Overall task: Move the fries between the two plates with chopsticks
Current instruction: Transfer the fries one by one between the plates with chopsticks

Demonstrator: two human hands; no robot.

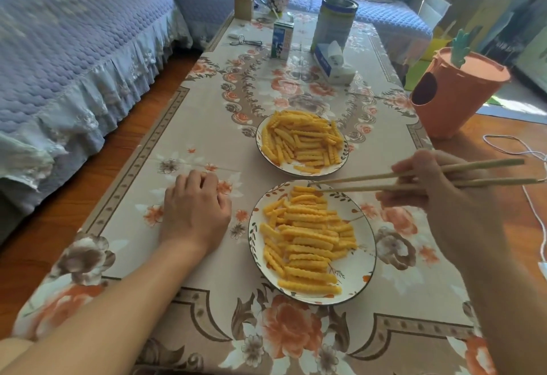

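Right now right hand grips chopsticks, tips slightly apart, hovering at far edge of near plate, just by topmost fries; nothing pinched yet. Left hand rests on tablecloth, fingers loosely curled, holding nothing, beside near plate. Far plate also heaped with fries. Both plates close together, mid-table. Fries look light, stiff, crinkle-cut; ridges probably help grip, may snap if squeezed hard. Best pinch one at middle, across its width. Milk carton, tissue pack further back.
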